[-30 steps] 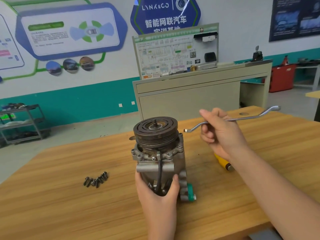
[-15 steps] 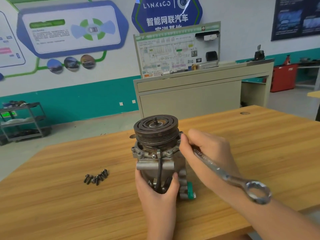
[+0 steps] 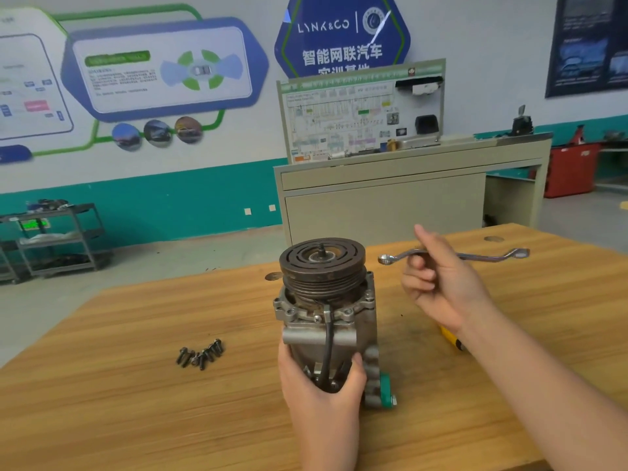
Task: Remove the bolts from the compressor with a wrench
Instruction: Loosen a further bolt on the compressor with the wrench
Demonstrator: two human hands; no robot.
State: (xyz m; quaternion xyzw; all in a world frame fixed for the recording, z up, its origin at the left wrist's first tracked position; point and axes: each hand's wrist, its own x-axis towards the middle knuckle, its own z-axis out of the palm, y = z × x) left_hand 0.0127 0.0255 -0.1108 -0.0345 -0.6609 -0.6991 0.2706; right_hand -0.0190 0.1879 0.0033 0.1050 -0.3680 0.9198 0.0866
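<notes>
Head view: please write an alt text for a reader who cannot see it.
A person's left hand grips an upright compressor on a wooden table, while the right hand holds a ring wrench beside its pulley. Loose bolts lie left of it.

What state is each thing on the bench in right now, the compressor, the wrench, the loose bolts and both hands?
compressor: upright on the wooden table, pulley end up.
wrench: lifted off the compressor, roughly level in the air.
bolts: loose, clustered on the table left of the compressor.
left hand: grips the compressor's lower body.
right hand: fingers pinch the wrench mid-shaft.
</notes>
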